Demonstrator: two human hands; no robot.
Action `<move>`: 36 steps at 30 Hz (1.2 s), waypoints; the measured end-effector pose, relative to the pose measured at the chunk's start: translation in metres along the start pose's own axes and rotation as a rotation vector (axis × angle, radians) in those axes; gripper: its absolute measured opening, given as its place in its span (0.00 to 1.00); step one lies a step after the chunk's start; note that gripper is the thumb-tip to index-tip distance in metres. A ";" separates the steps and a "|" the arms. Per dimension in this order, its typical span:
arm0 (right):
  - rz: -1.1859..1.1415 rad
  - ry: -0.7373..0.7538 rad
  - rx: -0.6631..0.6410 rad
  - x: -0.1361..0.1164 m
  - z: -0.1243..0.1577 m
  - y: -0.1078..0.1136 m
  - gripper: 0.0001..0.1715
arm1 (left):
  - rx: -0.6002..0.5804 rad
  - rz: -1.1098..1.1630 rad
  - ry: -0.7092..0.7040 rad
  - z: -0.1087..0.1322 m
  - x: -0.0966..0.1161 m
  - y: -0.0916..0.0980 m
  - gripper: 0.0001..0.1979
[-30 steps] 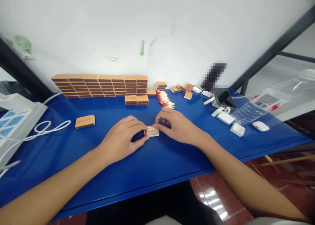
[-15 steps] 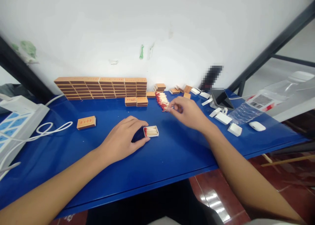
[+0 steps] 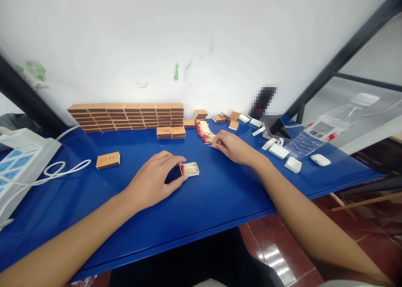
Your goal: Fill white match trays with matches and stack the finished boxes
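Observation:
My left hand [image 3: 160, 174] grips the left end of a small white matchbox tray [image 3: 195, 174] between thumb and index finger. The tray lies on the blue table, holding several matches [image 3: 190, 168] with their red heads towards that hand. My right hand [image 3: 228, 144] is pinched closed at the near right edge of a pile of loose matches [image 3: 204, 131]. A red match head pokes out at its fingertips; most of that match is hidden by the fingers.
Stacked matchboxes [image 3: 132, 118] line the wall, with two more [image 3: 171, 132] in front. A single matchbox [image 3: 108, 160] lies at left, near a power strip [image 3: 23, 165] and white cable. On the right are white trays [image 3: 292, 164], a plastic bottle [image 3: 326, 127] and a white earphone case [image 3: 320, 159].
My right hand has drawn slightly down beside the match pile, its fingers closer together, with a red match head now showing at the tips. My left hand stays at the tray. The view has shifted slightly.

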State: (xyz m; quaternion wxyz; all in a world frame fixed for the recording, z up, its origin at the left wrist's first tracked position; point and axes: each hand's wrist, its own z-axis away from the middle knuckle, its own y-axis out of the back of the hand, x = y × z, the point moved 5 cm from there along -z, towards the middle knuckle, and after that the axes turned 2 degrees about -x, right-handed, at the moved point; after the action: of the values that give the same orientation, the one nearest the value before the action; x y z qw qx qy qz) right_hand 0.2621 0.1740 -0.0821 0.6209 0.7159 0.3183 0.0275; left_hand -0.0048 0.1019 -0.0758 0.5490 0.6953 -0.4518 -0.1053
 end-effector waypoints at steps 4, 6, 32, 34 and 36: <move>-0.012 0.062 0.024 -0.008 -0.002 -0.003 0.10 | 0.004 0.003 0.012 0.001 -0.001 0.000 0.18; -0.031 0.073 0.035 -0.009 -0.004 -0.005 0.07 | 0.007 0.002 0.012 0.001 -0.001 0.000 0.19; -0.214 0.160 -0.128 -0.109 0.021 -0.020 0.07 | 0.047 -0.006 0.049 0.000 -0.006 0.001 0.24; -0.218 0.150 -0.099 -0.105 0.020 -0.018 0.06 | 0.048 -0.007 0.058 0.000 -0.006 0.001 0.24; -0.205 0.130 -0.076 -0.101 0.020 -0.017 0.05 | 0.038 -0.007 0.069 0.000 -0.007 0.000 0.25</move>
State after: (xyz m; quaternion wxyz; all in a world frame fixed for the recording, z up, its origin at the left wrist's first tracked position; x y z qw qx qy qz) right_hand 0.1831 0.1079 -0.0658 0.6251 0.6524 0.4279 0.0222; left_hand -0.0088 0.1067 -0.0782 0.5504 0.7104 -0.4323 -0.0745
